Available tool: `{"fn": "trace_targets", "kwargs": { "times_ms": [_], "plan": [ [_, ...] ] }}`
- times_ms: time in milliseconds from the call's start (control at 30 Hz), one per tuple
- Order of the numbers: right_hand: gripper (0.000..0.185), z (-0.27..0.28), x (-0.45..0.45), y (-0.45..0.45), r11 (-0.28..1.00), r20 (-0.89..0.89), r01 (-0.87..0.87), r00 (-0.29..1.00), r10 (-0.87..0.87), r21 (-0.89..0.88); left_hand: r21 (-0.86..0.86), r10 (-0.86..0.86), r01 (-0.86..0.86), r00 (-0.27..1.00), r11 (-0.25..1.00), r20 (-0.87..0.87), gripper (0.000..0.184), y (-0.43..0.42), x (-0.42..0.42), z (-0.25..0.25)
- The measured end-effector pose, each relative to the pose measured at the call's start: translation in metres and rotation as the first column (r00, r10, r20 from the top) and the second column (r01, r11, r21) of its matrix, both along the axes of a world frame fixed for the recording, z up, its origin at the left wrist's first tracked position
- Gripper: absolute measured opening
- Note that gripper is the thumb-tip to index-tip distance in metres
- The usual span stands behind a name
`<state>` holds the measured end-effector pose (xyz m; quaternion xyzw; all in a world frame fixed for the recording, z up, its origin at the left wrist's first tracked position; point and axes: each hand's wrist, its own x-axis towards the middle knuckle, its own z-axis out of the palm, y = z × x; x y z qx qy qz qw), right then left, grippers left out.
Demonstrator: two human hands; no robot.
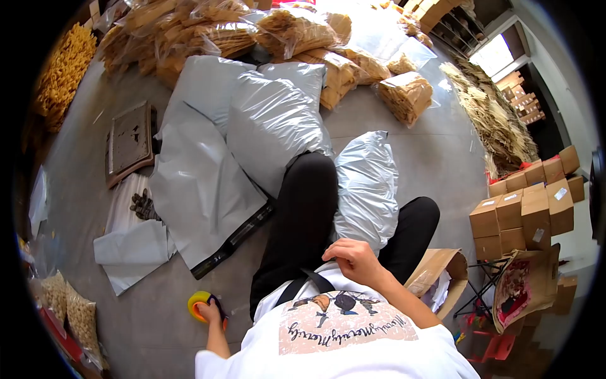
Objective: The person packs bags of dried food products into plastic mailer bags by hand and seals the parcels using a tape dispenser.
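Observation:
Low on the left, my left hand (pixel 211 311) is closed on a roll of tape (pixel 196 306), yellow with a dark purple edge, held over the floor. My right hand (pixel 355 259) is in front of my shirt, its fingers curled together; whatever they hold, if anything, is hidden. Just beyond it, a filled silver-grey mailer bag (pixel 366 189) stands between my knees. Another filled grey mailer bag (pixel 274 120) lies past my left knee. Beside it, a flat grey mailer bag (pixel 202 183) with a black strip along its edge is spread on the floor.
A scale (pixel 130 140) sits at the left, with a dark glove (pixel 145 205) and a folded grey bag (pixel 136 249) nearer. Clear bags of pale brown goods (pixel 297 31) pile up at the back. Stacked cartons (pixel 527 208) and an open carton (pixel 439 278) are at the right.

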<state>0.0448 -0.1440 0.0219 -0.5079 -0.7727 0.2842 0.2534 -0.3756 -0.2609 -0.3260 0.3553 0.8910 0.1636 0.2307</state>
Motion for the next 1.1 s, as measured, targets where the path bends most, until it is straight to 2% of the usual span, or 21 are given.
{"fn": "trace_targets", "kwargs": {
  "times_ms": [33, 67, 100, 133, 167, 233, 300, 333, 367, 400, 467, 500, 567, 633, 700, 733, 800, 967, 1033, 1067, 1100],
  "plan": [
    [0.029, 0.004, 0.000, 0.001, 0.999, -0.027, 0.033, 0.999, -0.033, -0.007, 0.010, -0.014, 0.014, 1.000, 1.000, 0.006, 0.051, 0.009, 0.002, 0.000],
    [0.029, 0.006, 0.002, 0.002, 0.999, -0.027, 0.036, 0.999, -0.036, 0.004, 0.095, 0.050, -0.078, 0.962, 0.992, 0.270, 0.048, 0.020, -0.002, 0.001],
    [0.029, 0.008, 0.005, 0.002, 0.999, -0.027, 0.038, 0.999, -0.038, 0.011, 0.142, 0.087, -0.186, 0.850, 0.972, 0.520, 0.045, 0.037, 0.001, 0.025],
    [0.028, 0.013, 0.006, 0.004, 0.998, -0.008, 0.029, 1.000, -0.029, 0.054, 0.330, -0.025, -0.254, 0.757, 0.909, 0.653, 0.045, 0.060, 0.027, 0.072],
    [0.027, 0.021, 0.005, 0.005, 0.995, 0.012, 0.016, 1.000, -0.018, 0.096, 0.506, -0.208, -0.159, 0.777, 0.848, 0.593, 0.048, 0.084, 0.044, 0.100],
    [0.041, 0.049, -0.002, 0.009, 0.955, 0.106, 0.005, 0.994, -0.038, 0.297, 0.631, -0.477, 0.077, 0.727, 0.772, 0.494, 0.052, 0.135, 0.078, 0.191],
    [0.051, 0.082, -0.007, 0.009, 0.845, 0.174, -0.026, 0.982, -0.080, 0.534, 0.569, -0.622, 0.277, 0.496, 0.775, 0.606, 0.041, 0.170, 0.123, 0.311],
    [0.048, 0.094, -0.007, 0.005, 0.794, 0.199, -0.054, 0.976, -0.085, 0.605, 0.603, -0.840, 0.661, 0.541, 0.446, 0.028, 0.039, 0.182, 0.142, 0.350],
    [0.046, 0.107, -0.008, 0.001, 0.738, 0.222, -0.083, 0.970, -0.093, 0.670, 0.587, -0.926, 0.794, 0.326, 0.159, -0.190, 0.042, 0.192, 0.166, 0.392],
    [0.047, 0.125, -0.009, -0.005, 0.794, 0.248, -0.089, 0.966, -0.079, 0.601, 0.538, -0.925, 0.842, 0.167, -0.047, -0.342, 0.041, 0.196, 0.193, 0.418],
    [0.061, 0.135, -0.005, -0.011, 0.892, 0.297, -0.008, 0.944, -0.142, 0.452, 0.380, -0.864, 0.838, -0.194, -0.393, -0.465, 0.037, 0.198, 0.240, 0.454],
    [0.061, 0.132, 0.002, -0.016, 0.885, 0.289, 0.008, 0.944, -0.160, 0.465, 0.208, -0.778, 0.812, -0.396, -0.545, -0.488, 0.040, 0.202, 0.261, 0.452],
    [0.066, 0.122, 0.024, -0.028, 0.929, 0.418, 0.198, 0.850, -0.322, 0.314, 0.199, -0.611, 0.638, -0.528, -0.744, -0.590, 0.033, 0.201, 0.298, 0.459],
    [0.066, 0.110, 0.045, -0.042, 0.917, 0.415, 0.235, 0.835, -0.361, 0.323, 0.168, -0.565, 0.543, -0.750, -0.823, -0.344, 0.031, 0.195, 0.331, 0.452],
    [0.063, 0.105, 0.055, -0.055, 0.914, 0.373, 0.395, 0.864, -0.338, -0.087, 0.098, -0.480, 0.470, -0.855, -0.877, -0.197, 0.026, 0.189, 0.355, 0.457],
    [0.063, 0.098, 0.059, -0.061, 0.909, 0.364, 0.408, 0.862, -0.354, -0.082, 0.173, -0.467, 0.439, -0.865, -0.881, -0.184, 0.024, 0.188, 0.364, 0.445],
    [0.062, 0.080, 0.070, -0.071, 0.847, 0.234, 0.517, 0.845, -0.482, -0.123, 0.224, -0.460, 0.415, -0.863, -0.882, -0.209, 0.025, 0.185, 0.376, 0.433],
    [0.062, 0.051, 0.090, -0.087, 0.850, 0.052, 0.525, 0.851, -0.522, -0.043, 0.389, -0.498, 0.391, -0.837, -0.834, -0.227, 0.029, 0.180, 0.391, 0.408],
    [0.058, 0.056, 0.096, -0.087, 0.833, -0.056, 0.544, 0.833, -0.550, -0.101, 0.329, -0.484, 0.402, -0.846, -0.854, -0.224, 0.033, 0.181, 0.392, 0.415],
    [0.058, 0.053, 0.100, -0.089, 0.836, -0.057, 0.539, 0.836, -0.546, -0.105, 0.315, -0.520, 0.421, -0.762, -0.851, -0.387, 0.034, 0.184, 0.390, 0.422],
    [0.058, 0.047, 0.104, -0.092, 0.791, -0.244, 0.559, 0.754, -0.610, -0.249, 0.300, -0.533, 0.442, -0.652, -0.845, -0.539, 0.035, 0.188, 0.388, 0.432]
  ]
}}
